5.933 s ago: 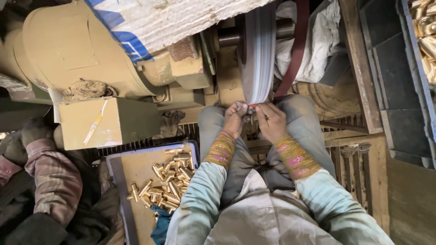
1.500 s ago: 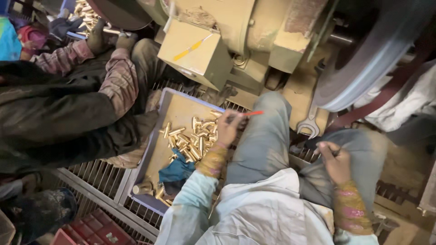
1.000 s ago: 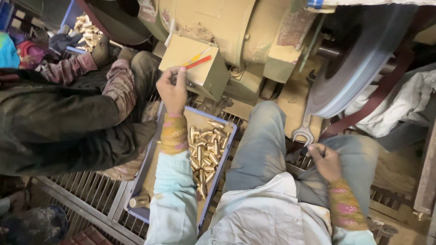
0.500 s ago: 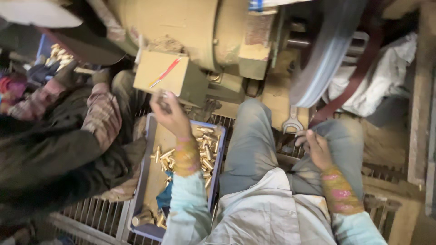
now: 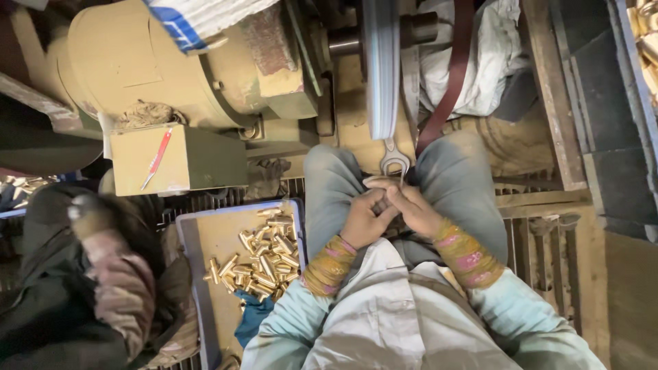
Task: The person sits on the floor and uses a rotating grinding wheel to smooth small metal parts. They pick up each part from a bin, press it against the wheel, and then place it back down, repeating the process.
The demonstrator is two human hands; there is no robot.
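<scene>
Left hand (image 5: 363,223) and right hand (image 5: 415,211) – 2 hands pressed together in the lap, fingers interlocked around a small item; identity cannot be determined. Spanner (image 5: 394,159) lies just ahead; tray (image 5: 199,236) of brass pieces (image 5: 264,253) sits left.

A wrench (image 5: 395,155) and belt wheel (image 5: 381,68) crowd the knees; the tray (image 5: 205,240) lies open leftward.

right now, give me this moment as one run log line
left hand closed on small part | right hand touching it, between knees | spanner ahead | brass pieces in tray | red pen on box
</scene>
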